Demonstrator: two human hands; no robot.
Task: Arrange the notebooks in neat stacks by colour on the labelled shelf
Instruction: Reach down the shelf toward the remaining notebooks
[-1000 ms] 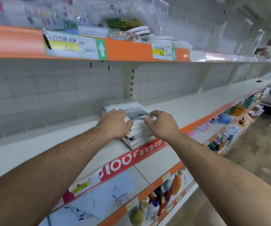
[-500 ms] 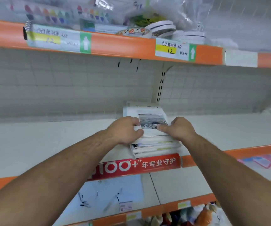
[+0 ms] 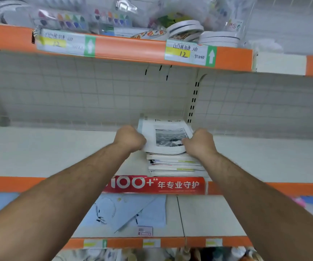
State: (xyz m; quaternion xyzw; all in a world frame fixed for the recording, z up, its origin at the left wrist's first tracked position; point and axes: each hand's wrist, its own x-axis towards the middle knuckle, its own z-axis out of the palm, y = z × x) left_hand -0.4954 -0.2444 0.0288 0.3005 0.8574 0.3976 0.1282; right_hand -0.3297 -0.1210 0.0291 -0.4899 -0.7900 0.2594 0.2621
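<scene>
On shelf (image 3: 57,147), left hand (image 3: 129,138) and right hand (image 3: 199,143) grip top notebook (image 3: 168,137).

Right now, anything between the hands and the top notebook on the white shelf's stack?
Nothing visible. The left hand grips the left edge and the right hand the right edge of the white notebook with a black-and-white photo cover, atop the stack of white notebooks on the white metal shelf.
</scene>
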